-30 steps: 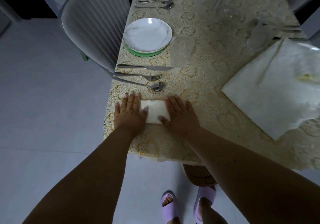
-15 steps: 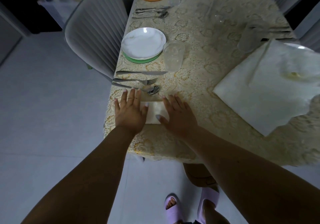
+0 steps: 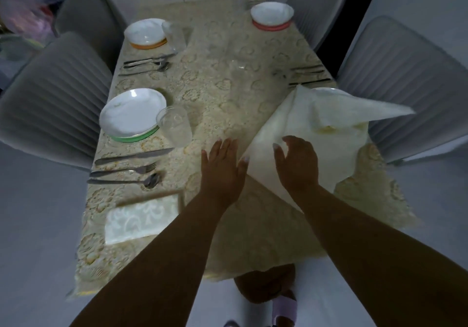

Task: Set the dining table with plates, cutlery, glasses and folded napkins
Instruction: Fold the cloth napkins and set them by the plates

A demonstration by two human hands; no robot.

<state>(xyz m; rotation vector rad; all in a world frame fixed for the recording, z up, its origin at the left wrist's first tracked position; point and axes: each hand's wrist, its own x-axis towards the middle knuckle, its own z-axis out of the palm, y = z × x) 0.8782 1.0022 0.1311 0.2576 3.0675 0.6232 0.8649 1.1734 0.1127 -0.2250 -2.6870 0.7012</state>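
A folded white napkin (image 3: 141, 219) lies alone at the near left edge of the table (image 3: 217, 81), below a knife, fork and spoon (image 3: 126, 171). A large unfolded white napkin (image 3: 298, 129) is spread over a plate at the right. My left hand (image 3: 222, 169) hovers flat with straight fingers beside the large napkin's left corner. My right hand (image 3: 296, 164) is over the large napkin's near part, fingers loosely bent, holding nothing that I can see. A white plate on a green mat (image 3: 133, 115) stands with a glass (image 3: 174, 126) at the left.
Farther back are a plate on an orange mat (image 3: 145, 34) with cutlery (image 3: 145, 64), a bowl on a red mat (image 3: 272, 15) and a glass (image 3: 239, 73) mid-table. Grey chairs (image 3: 54, 101) flank both sides. My feet in purple slippers are under the near edge.
Both hands have left the folded napkin, which stays at the near left, and have moved right to the large unfolded napkin. The camera has tipped up and shows more of the table.
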